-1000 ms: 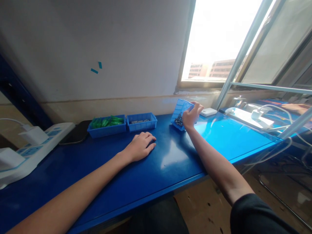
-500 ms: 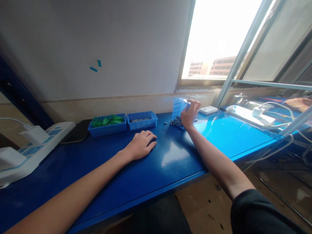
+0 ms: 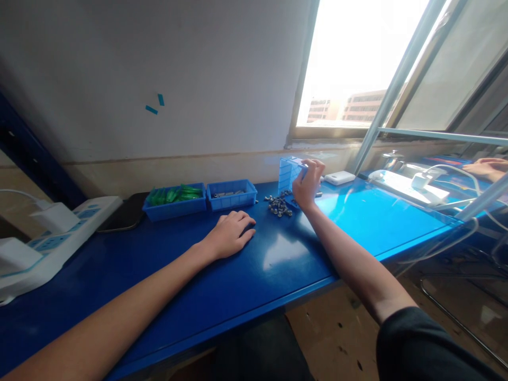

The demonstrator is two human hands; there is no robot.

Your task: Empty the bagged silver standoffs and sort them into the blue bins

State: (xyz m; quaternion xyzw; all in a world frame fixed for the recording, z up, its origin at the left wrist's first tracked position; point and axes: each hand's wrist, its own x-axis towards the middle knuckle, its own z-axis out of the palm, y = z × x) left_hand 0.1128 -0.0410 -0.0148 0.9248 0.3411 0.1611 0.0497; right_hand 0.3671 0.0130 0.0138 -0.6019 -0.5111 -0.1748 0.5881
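Note:
My right hand [image 3: 307, 184] grips a blue plastic bin [image 3: 286, 177] by its upper edge. The bin stands tipped up on its side, and part of it is hidden behind my fingers. Small metal screws [image 3: 280, 205] lie in a loose heap on the table at its mouth. My left hand [image 3: 232, 234] rests palm down on the blue table [image 3: 238, 291], fingers loosely bent and apart, with nothing visible in it. Just beyond that hand sits a second blue bin [image 3: 232, 200] with metal pieces inside.
Left of it stands a blue bin [image 3: 174, 213] of green pieces, beside a dark phone [image 3: 125, 214]. A white power strip [image 3: 59, 259] lies at far left. Back right are a white box [image 3: 340, 178], a metal post [image 3: 375, 127] and another person's hand [image 3: 486, 168].
More screws have spilled out of the tipped bin and spread left and toward me. The bin has shifted slightly left in my right hand. My left hand stays put.

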